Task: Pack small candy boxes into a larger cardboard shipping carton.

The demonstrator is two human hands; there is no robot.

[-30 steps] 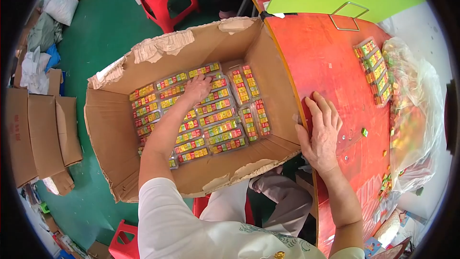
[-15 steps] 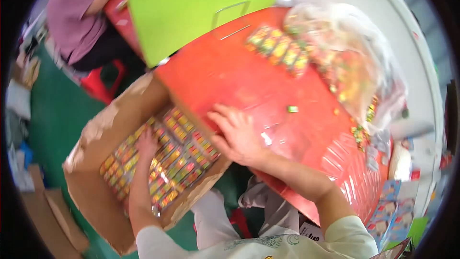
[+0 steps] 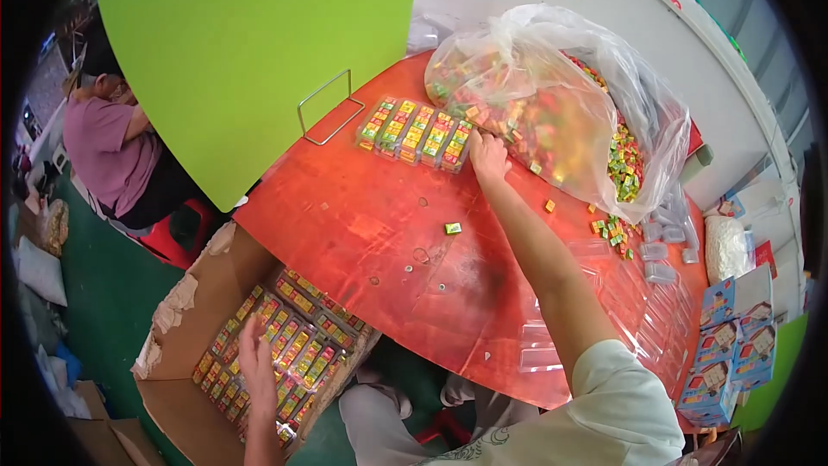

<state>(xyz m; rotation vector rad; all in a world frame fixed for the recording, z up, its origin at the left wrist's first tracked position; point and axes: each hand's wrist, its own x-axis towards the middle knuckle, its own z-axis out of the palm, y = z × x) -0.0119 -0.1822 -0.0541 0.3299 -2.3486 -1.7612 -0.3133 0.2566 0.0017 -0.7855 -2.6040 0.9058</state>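
My right hand (image 3: 489, 158) reaches across the red table to a row of clear plastic trays (image 3: 414, 134) filled with small yellow, red and green wrapped cubes. Its fingers are bent and closed on the side of the rightmost tray (image 3: 455, 147). The grip is partly hidden by the hand itself. Over the cardboard box (image 3: 177, 393) at the lower left, my left hand (image 3: 255, 358) is held with its fingers stretched out and nothing in it. Layers of filled trays (image 3: 297, 341) lie inside that box.
A big clear bag (image 3: 552, 112) of wrapped cubes lies behind the trays. One green cube (image 3: 453, 228) and some loose cubes (image 3: 614, 231) lie on the table (image 3: 345, 224). Empty clear trays (image 3: 638, 311) are at right. A green panel (image 3: 259, 43) with a wire handle stands behind; a person (image 3: 112, 147) sits beyond.
My right hand has moved from the table edge by the box to the row of trays. My left hand has lifted off the trays inside the box. The view has shifted right.
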